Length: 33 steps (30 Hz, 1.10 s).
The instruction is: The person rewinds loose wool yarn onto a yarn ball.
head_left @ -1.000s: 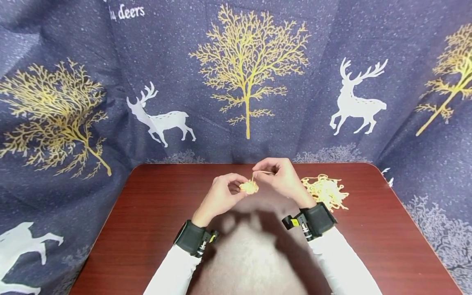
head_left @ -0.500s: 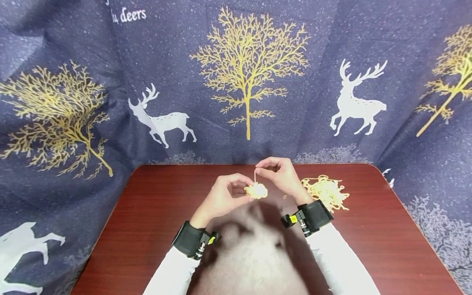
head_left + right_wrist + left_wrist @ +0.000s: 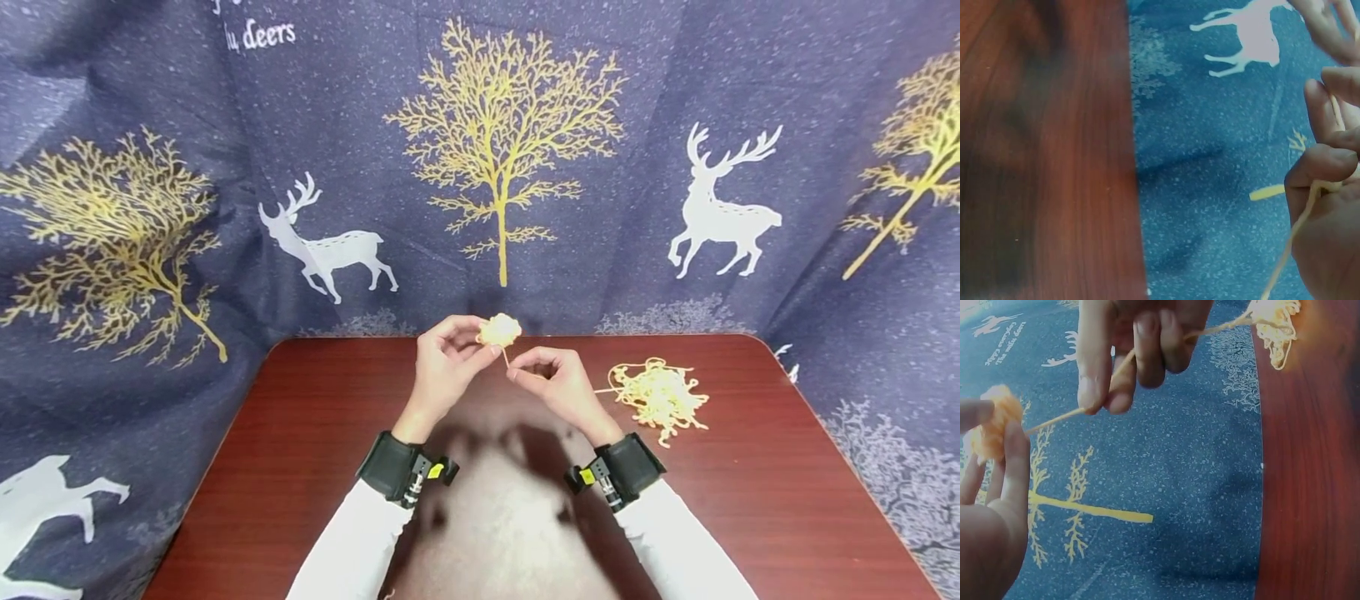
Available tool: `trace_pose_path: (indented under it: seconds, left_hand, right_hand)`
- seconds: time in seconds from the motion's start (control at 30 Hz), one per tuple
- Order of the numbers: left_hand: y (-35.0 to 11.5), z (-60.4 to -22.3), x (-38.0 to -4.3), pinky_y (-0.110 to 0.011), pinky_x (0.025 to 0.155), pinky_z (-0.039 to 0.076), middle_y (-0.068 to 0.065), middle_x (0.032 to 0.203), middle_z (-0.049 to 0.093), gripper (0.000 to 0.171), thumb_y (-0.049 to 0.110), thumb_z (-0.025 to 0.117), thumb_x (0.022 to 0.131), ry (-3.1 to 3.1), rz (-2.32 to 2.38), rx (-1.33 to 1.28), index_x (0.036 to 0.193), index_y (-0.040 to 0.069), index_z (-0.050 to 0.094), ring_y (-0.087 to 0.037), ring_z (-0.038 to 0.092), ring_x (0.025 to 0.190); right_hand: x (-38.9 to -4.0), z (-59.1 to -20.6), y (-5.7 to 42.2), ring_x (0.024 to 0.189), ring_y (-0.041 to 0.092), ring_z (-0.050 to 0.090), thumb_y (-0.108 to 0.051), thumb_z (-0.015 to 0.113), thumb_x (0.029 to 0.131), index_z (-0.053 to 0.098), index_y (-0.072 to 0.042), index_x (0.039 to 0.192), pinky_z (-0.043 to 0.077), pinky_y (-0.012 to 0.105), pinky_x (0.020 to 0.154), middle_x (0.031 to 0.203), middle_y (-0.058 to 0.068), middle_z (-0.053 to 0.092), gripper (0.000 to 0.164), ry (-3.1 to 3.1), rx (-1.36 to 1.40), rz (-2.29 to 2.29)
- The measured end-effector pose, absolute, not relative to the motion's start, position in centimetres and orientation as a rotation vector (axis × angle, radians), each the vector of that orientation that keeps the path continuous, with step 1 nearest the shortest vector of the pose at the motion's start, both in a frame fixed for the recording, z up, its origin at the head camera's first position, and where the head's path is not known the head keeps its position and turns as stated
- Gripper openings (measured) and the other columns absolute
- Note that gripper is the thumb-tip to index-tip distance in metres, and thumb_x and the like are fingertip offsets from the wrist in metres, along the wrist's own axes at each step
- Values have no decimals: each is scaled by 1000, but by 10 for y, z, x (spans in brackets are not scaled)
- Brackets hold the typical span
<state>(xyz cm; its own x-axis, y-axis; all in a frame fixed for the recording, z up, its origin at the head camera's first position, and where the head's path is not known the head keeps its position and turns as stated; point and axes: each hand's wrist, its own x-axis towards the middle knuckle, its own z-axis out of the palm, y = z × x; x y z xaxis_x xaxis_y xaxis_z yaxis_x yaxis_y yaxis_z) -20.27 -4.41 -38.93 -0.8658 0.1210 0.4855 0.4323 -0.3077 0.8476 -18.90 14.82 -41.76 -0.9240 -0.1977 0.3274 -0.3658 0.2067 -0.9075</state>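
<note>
Between fingertips of left hand (image 3: 441, 367), yellow yarn ball (image 3: 499, 331) pinched; just beside, right hand (image 3: 564, 385) grips taut strand (image 3: 1057, 420); right of its fingers, tangled yarn heap (image 3: 663, 396).

the head view is bright, lit from above, with whitish glare washing out the near middle of the red-brown wood-grained table (image 3: 285, 483). dark, soft-edged shadows of the left hand (image 3: 444, 367) and right hand (image 3: 561, 385) cross that glare. the round pale-yellow yarn ball (image 3: 499, 331), tangled pale-yellow yarn heap (image 3: 662, 395) and white fabric sleeves (image 3: 348, 537) are overexposed, their detail bleached. wide-angle distortion slants the dark blue printed cloth backdrop (image 3: 585, 287) toward the sides. the left wrist view is bluish, its upper left hazy, the hands shaded. the right wrist view is dimmer; its thin pale-yellow yarn strand (image 3: 1289, 245) looks soft, perhaps from poor focus.
</note>
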Motion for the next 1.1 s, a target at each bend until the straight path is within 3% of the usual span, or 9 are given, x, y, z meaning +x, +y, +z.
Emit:
trace_pose_path:
  seconds: [0.13,0.23,0.37,0.5,0.8,1.0,1.1]
  left_hand:
    - [-41,-388,-216,-31,83,61,-17,107,69,31,-18,74,78,-1788,-2214,-589,107,-18,61,-12,69,88]
    - [-40,-391,-228,-35,83,61,-22,108,68,29,-14,75,79,-1878,-2129,-538,106,-14,64,-13,68,87]
    - [-39,-402,-244,-42,85,61,-26,106,68,29,-12,78,78,-1987,-2036,-517,105,-12,66,-25,68,88]
    - [-38,-422,-255,-38,82,61,-25,100,69,29,-10,80,77,-2130,-1948,-514,103,-10,68,-33,69,88]
    - [-41,-449,-246,-29,75,61,-17,96,71,27,-6,81,76,-2392,-1845,-649,101,-5,70,-29,72,85]
    - [-44,-450,-231,-29,78,61,-16,96,71,27,-7,79,77,-2451,-1931,-834,102,-7,69,-24,71,84]
    - [-47,-445,-223,-30,80,61,-16,97,71,29,-8,79,78,-2444,-2002,-915,104,-8,67,-20,70,84]
  right_hand:
    - [-169,-402,142,55,6,46,6,74,86,74,6,93,37,17,49,74,22,67,8,-2343,558,1755]
    - [-160,-394,140,56,6,47,6,75,85,73,6,92,38,17,49,71,15,66,7,-2356,548,1699]
    - [-156,-386,142,58,8,51,7,75,84,73,4,92,42,17,51,72,12,67,8,-2360,532,1628]
    - [-165,-385,148,58,11,51,7,76,84,73,5,92,43,17,51,75,13,69,8,-2368,519,1553]
    - [-208,-396,170,64,14,62,2,77,86,75,4,96,50,18,56,86,18,74,11,-2325,518,1683]
    - [-224,-393,173,70,11,64,-5,79,86,74,5,99,51,20,61,86,7,75,17,-2281,488,1836]
    - [-230,-390,173,63,8,57,-8,79,87,74,3,100,45,18,52,84,2,74,18,-2256,457,1934]
